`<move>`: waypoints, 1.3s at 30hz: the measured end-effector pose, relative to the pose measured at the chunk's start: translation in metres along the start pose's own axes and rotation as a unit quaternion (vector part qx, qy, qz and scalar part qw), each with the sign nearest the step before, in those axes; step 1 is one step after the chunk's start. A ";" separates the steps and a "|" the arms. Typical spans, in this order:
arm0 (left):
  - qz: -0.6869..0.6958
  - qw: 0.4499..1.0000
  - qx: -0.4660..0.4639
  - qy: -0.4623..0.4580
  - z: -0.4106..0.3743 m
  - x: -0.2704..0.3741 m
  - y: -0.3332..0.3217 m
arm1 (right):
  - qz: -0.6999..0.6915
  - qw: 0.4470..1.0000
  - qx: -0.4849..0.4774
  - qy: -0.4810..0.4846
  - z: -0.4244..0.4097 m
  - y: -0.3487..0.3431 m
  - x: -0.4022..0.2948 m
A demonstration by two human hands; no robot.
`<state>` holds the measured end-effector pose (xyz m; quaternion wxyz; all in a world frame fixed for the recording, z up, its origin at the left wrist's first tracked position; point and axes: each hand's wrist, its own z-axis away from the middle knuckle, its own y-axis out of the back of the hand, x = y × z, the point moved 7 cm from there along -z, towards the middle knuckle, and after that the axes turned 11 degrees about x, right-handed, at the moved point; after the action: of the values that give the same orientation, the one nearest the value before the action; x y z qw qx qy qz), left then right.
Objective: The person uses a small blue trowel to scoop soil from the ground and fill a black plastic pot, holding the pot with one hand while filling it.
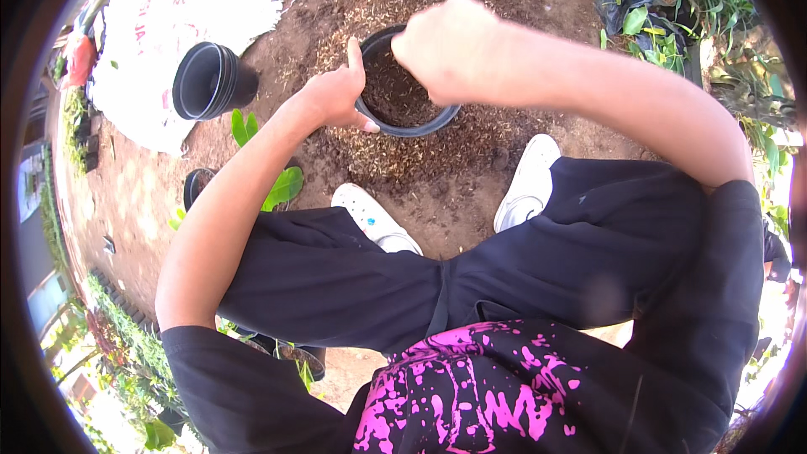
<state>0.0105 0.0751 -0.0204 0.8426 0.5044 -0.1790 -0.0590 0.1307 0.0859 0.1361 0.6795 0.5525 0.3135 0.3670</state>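
Note:
A black plastic plant pot [413, 131] stands on the ground in front of me, part-filled with dark potting soil [394, 91]. My left hand [340, 93] grips the pot's left side, thumb on the near rim and index finger stretched along the far side. Above the right part of the pot is my right hand [451, 50], its fingers curled into a fist and slightly blurred. Whether anything is inside that fist is hidden from this angle. Loose soil mixed with pale husks [403, 161] surrounds the pot.
Nested black pots [208, 82] lie tilted beside a white woven sack [189, 6] bearing print. My white clogs [375, 217] flank the near soil. Leafy plants [656, 25] and dark plastic edge the upper right; a potted plant [284, 189] sits by my left knee.

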 end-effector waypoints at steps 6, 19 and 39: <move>0.023 0.999 0.000 0.023 0.002 -0.010 -0.005 | -0.003 1.000 -0.027 -0.016 0.001 -0.001 0.005; -0.014 0.998 -0.034 0.045 0.004 -0.008 -0.002 | -0.024 0.996 -0.071 -0.047 -0.004 -0.035 0.018; 0.009 1.000 -0.004 0.020 -0.006 -0.006 -0.003 | -0.105 0.993 0.046 -0.018 -0.012 -0.027 0.016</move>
<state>0.0068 0.0800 -0.0272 0.8486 0.5004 -0.1664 -0.0425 0.1339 0.1026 0.1075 0.6935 0.5536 0.3743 0.2691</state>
